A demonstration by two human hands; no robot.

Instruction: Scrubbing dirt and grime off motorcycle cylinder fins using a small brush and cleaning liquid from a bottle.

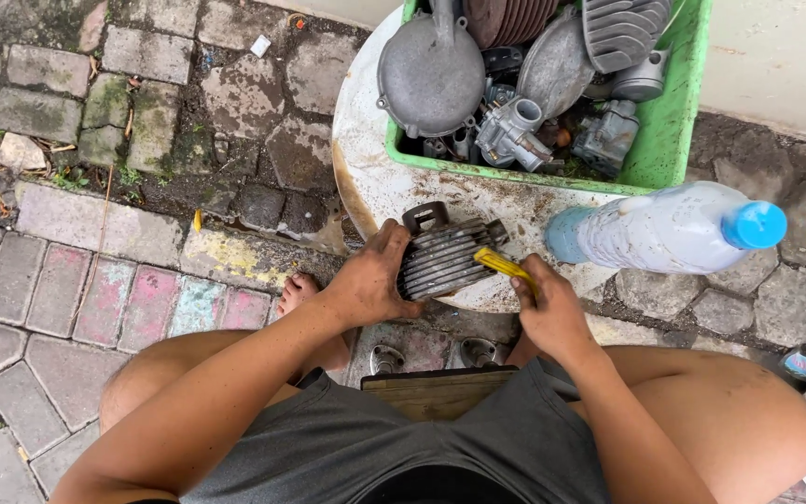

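Note:
A dark finned metal engine cylinder (pixel 442 257) rests on the near edge of a round white table (pixel 375 187). My left hand (pixel 372 278) grips its left side. My right hand (pixel 549 313) holds a yellow-handled tool (pixel 504 266) whose tip lies against the cylinder's right end. Both hands look grimy.
A green plastic crate (pixel 669 131) full of grey metal engine parts sits on the far side of the table. A clear plastic bottle (pixel 673 229) with a blue cap stands at the right. Wet paving stones lie to the left, a wooden stool (pixel 436 390) between my knees.

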